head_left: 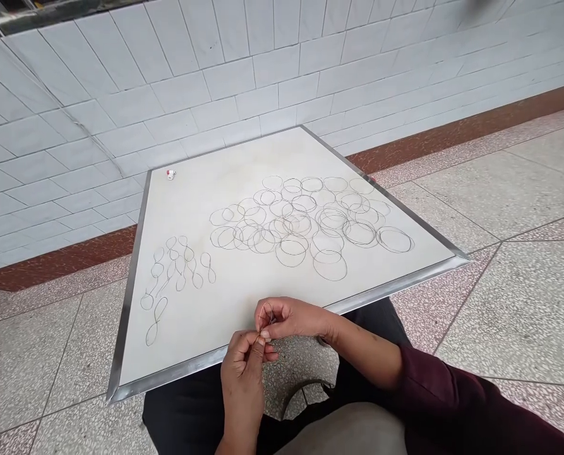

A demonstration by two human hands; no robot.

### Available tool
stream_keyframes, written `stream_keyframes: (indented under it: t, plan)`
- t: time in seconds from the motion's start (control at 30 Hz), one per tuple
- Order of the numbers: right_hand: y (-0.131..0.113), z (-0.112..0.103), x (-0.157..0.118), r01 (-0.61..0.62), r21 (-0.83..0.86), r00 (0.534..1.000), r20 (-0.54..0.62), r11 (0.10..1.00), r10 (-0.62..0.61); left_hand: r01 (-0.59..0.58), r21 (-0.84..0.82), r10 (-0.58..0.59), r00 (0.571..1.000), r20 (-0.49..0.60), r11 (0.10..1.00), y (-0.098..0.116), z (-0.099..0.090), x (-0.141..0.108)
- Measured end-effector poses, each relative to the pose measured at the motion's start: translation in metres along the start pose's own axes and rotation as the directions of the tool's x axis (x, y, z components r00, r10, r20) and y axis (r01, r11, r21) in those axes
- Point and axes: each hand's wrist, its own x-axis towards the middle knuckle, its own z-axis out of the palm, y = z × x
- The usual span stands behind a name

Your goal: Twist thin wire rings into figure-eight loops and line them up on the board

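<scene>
My left hand (244,360) and my right hand (286,318) meet at the table's near edge, both closed in a pinch on one thin wire loop (265,308). A small arc of it stands up above the right fingers; the rest is hidden in my grip. On the white table (244,297), at the left, lie several wires twisted into figure-eights (156,321). Many round wire rings (292,253) spread overlapping across the middle and right of the table.
A small red-and-white object (170,174) rests in the table's far left corner. Metal trim (172,373) edges the tabletop. Behind it rises a white tiled wall (244,76). My legs are under the near edge, over a speckled floor (523,303).
</scene>
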Motion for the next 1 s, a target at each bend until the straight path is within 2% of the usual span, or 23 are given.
stream_keyframes:
  t: [0.2, 0.4, 0.63, 0.73, 0.83, 0.93, 1.0]
  plan:
    - [0.001, 0.010, 0.005, -0.008, 0.024, 0.996, -0.087, 1.000, 0.010, -0.044, 0.116, 0.047, 0.999, -0.020, 0.992, 0.005, -0.002, 0.002]
    - [0.005, 0.015, 0.009, 0.010, 0.038, 0.988, -0.154, 0.999, -0.004, -0.117, 0.145, 0.123, 0.992, -0.038, 0.982, -0.004, -0.007, 0.009]
    - [0.006, 0.033, 0.017, 0.034, 0.032, 0.940, -0.341, 0.999, -0.021, -0.193, 0.219, 0.228, 0.963, -0.145, 0.956, -0.009, -0.008, 0.016]
    - [0.008, 0.039, 0.022, 0.026, 0.017, 0.912, -0.411, 1.000, -0.017, -0.172, 0.221, 0.215, 0.958, -0.190, 0.960, -0.009, -0.005, 0.017]
    - [0.010, 0.035, 0.026, -0.019, 0.043, 0.910, -0.413, 0.999, 0.035, -0.147, 0.191, 0.191, 0.954, -0.232, 0.970, -0.009, -0.002, 0.020]
    - [0.007, 0.025, 0.028, -0.082, 0.031, 0.932, -0.352, 0.996, 0.088, -0.106, 0.112, 0.127, 0.972, -0.198, 0.988, -0.007, -0.003, 0.021]
    - [0.004, 0.017, 0.028, -0.120, -0.052, 0.942, -0.322, 0.991, 0.097, -0.070, 0.064, 0.079, 0.987, -0.143, 0.995, -0.005, -0.005, 0.021]
